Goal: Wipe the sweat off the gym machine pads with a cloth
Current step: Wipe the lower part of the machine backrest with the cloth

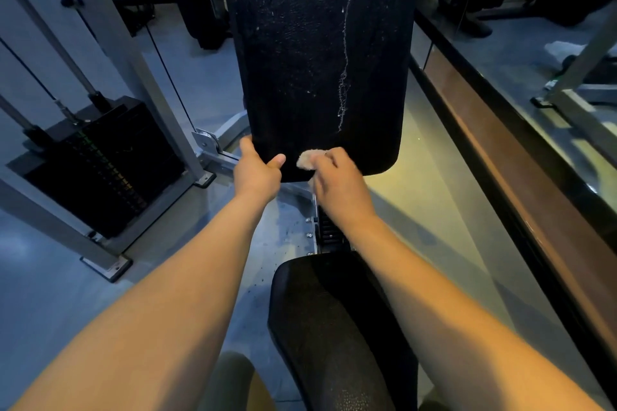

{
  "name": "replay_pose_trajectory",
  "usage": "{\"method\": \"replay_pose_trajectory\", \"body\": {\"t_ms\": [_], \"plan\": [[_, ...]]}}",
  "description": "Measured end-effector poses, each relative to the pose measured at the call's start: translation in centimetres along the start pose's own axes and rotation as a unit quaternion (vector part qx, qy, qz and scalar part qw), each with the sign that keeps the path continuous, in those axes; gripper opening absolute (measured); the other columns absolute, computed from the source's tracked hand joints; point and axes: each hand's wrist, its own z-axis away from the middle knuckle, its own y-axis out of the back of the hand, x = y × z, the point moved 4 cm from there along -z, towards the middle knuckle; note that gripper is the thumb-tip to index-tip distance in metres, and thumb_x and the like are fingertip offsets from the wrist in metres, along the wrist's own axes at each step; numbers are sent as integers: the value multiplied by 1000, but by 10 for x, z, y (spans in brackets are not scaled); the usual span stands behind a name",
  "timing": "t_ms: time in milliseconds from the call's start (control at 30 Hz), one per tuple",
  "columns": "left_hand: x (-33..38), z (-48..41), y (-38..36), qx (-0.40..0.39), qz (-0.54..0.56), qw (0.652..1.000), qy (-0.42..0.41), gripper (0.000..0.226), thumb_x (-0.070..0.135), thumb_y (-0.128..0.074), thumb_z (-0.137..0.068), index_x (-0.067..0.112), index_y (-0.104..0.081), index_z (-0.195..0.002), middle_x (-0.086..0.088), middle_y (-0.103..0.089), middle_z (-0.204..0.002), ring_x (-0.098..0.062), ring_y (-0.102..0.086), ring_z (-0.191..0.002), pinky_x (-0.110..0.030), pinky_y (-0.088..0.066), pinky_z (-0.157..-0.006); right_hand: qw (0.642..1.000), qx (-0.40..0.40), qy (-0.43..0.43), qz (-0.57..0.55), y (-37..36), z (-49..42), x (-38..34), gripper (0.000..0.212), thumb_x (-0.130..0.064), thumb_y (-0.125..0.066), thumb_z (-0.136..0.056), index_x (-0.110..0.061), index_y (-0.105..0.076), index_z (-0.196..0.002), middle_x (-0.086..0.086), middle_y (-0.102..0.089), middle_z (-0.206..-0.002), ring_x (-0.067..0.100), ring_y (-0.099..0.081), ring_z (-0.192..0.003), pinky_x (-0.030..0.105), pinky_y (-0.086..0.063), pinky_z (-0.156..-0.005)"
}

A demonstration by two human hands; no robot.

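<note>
At the centre of the frame, the left hand (257, 173) grips the lower left edge of the black back pad (317, 60), thumb on its face. Just beside it, the right hand (337, 183) holds one small tan cloth (309, 157) bunched against the pad's bottom edge. A second pad, the seat pad (334, 327), lies at lower centre. One weight stack (100, 170) stands at left.

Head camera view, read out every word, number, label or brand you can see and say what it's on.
No text can be read here.
The weight stack carries rows of green, yellow and orange marks, probably numbers, too small and blurred to read.
The back pad shows white streaks only, no lettering.
The cloth in the right hand shows no print.
</note>
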Motion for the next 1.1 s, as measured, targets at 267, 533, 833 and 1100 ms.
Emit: {"method": "replay_pose_trajectory", "body": {"t_ms": [267,533,833,1100], "plan": [[-1,-1,1,1,3,1000,-5,50,22,-62,-100,19,-35,-142,-1,-57,-133,-14,-49,-103,-30,-40,-82,987,120,-103,-35,12,-7,10,24,-2,-54,-89,-9,-65,-110,12,-55,-109,19,-54,-92,30,-50,-86],[1,5,0,-4,-8,999,33,51,29,-61,-100,17,-34,-142,-2,-58,-127,-19,-51,-102,-34,-40,-80,982,122,-141,7,53,-1,48,11,-7,-54,-97,-9,-59,-107,6,-47,-105,21,-52,-83,31,-47,-71],[37,41,1,93,-217,950,-203,51,26,-67,-90,15,-42,-132,-9,-36,-137,-31,-36,-124,-40,-41,-96,998,35,-54,-28,29,22,37,16,-23,-64,-98,-12,-63,-110,6,-44,-107,18,-51,-82,34,-53,-74],[39,60,-41,-10,-366,864,-345,55,31,-65,-92,33,-46,-143,-8,-25,-157,-33,-18,-146,-56,-30,-115,975,192,-107,-26,78,-1,75,19,-6,-57,-96,-18,-65,-109,3,-54,-114,21,-59,-99,28,-53,-85]]}}
